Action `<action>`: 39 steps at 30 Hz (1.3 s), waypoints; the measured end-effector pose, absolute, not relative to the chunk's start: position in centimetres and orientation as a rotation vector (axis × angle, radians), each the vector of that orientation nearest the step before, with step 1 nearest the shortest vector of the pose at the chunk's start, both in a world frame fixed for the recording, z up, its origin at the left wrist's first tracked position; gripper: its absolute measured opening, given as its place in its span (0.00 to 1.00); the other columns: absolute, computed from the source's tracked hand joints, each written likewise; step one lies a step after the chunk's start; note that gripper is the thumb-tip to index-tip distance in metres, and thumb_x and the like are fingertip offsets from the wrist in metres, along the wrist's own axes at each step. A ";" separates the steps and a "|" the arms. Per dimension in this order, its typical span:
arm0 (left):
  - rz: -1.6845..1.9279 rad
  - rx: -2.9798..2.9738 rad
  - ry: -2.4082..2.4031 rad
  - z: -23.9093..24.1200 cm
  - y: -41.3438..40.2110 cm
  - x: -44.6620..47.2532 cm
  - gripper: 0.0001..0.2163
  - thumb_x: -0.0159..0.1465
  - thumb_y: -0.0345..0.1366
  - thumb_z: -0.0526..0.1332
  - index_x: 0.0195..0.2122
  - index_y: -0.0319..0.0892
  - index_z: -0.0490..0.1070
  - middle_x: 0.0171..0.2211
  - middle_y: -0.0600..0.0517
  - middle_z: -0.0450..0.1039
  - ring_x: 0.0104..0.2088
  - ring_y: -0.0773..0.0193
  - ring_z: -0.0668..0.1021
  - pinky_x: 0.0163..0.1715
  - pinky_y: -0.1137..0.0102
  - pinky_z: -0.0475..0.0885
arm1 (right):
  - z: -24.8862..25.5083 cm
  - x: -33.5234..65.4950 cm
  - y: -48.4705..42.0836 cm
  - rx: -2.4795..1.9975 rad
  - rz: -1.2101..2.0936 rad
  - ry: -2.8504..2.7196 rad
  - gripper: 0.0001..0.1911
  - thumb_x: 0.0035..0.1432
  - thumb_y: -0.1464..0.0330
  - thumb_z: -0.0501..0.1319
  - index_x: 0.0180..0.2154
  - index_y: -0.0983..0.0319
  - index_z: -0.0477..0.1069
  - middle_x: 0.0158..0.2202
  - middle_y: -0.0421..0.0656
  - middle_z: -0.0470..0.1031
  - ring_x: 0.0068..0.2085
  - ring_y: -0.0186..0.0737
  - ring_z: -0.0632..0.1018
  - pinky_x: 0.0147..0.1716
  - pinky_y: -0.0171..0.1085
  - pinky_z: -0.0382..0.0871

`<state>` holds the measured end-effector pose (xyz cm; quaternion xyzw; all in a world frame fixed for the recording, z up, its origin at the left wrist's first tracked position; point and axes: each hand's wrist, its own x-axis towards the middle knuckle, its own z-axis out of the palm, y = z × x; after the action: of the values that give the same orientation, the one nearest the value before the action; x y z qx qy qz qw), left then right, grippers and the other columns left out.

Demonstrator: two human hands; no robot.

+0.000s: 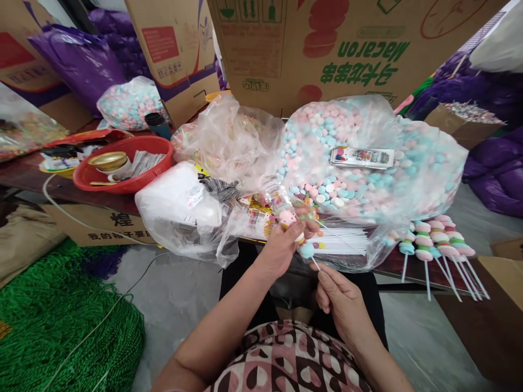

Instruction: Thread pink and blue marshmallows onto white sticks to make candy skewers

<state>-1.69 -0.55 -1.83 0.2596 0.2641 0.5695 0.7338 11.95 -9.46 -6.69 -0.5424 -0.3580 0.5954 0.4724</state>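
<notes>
A marshmallow skewer (306,251) with pink, white and blue pieces slants in front of me, its top inside a clear wrapper (274,195). My left hand (280,250) is closed around its upper part, thumb laid across the pieces. Below, my right hand (343,296) pinches the white stick (315,263) between thumb and fingers. Just behind my hands lie a bundle of white sticks (343,242) and printed packaging (257,218). Several more marshmallow skewers (425,239) rest at the table's right edge, sticks jutting over it.
A large clear bag of marshmallows (425,179) bears a stack of printed labels (362,157). Left of it are another plastic bag (229,130), a white bag (180,201) and a red basin (161,147). A cardboard box (286,54) stands behind; green netting (69,321) lies lower left.
</notes>
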 end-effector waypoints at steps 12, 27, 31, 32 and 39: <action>1.302 0.478 0.612 -2.0 -0.4 -1.6 0.14 0.57 0.47 0.68 0.34 0.41 0.71 0.23 0.56 0.71 0.27 0.66 0.79 0.27 0.73 0.71 | -6.3 12.4 -9.9 -1.423 1.313 -1.083 0.24 0.58 0.51 0.61 0.46 0.62 0.77 0.14 0.33 0.59 0.18 0.29 0.61 0.19 0.32 0.54; 1.434 0.385 0.696 -1.5 0.7 -3.4 0.12 0.65 0.45 0.58 0.38 0.42 0.73 0.29 0.51 0.79 0.35 0.62 0.82 0.43 0.65 0.74 | -6.2 14.1 -10.0 -1.441 1.251 -1.099 0.18 0.58 0.55 0.63 0.44 0.60 0.77 0.18 0.35 0.66 0.21 0.31 0.66 0.22 0.33 0.60; 1.437 0.356 0.667 -1.7 0.8 -2.6 0.11 0.67 0.45 0.57 0.37 0.43 0.72 0.26 0.53 0.76 0.32 0.63 0.81 0.41 0.66 0.74 | -5.6 14.1 -9.9 -1.419 1.382 -1.121 0.22 0.57 0.52 0.62 0.45 0.61 0.76 0.19 0.37 0.70 0.20 0.32 0.67 0.21 0.34 0.61; 1.427 0.361 0.655 -1.7 0.7 -2.3 0.11 0.67 0.45 0.57 0.37 0.43 0.72 0.25 0.54 0.75 0.31 0.63 0.80 0.40 0.66 0.75 | -5.5 13.9 -9.8 -1.410 1.412 -1.151 0.23 0.57 0.52 0.62 0.45 0.62 0.75 0.19 0.37 0.71 0.20 0.32 0.68 0.22 0.34 0.61; 1.449 0.360 0.686 -2.0 0.7 -2.5 0.11 0.65 0.44 0.59 0.38 0.42 0.73 0.25 0.53 0.75 0.32 0.63 0.80 0.39 0.68 0.74 | -5.4 14.6 -10.0 -1.425 1.525 -1.226 0.21 0.56 0.50 0.62 0.38 0.61 0.74 0.24 0.41 0.75 0.22 0.33 0.71 0.24 0.34 0.65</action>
<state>-2.50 0.74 -2.01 0.1603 0.3056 0.6457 0.6812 14.63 -10.02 -5.44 -0.5510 -0.4738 0.5896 0.3525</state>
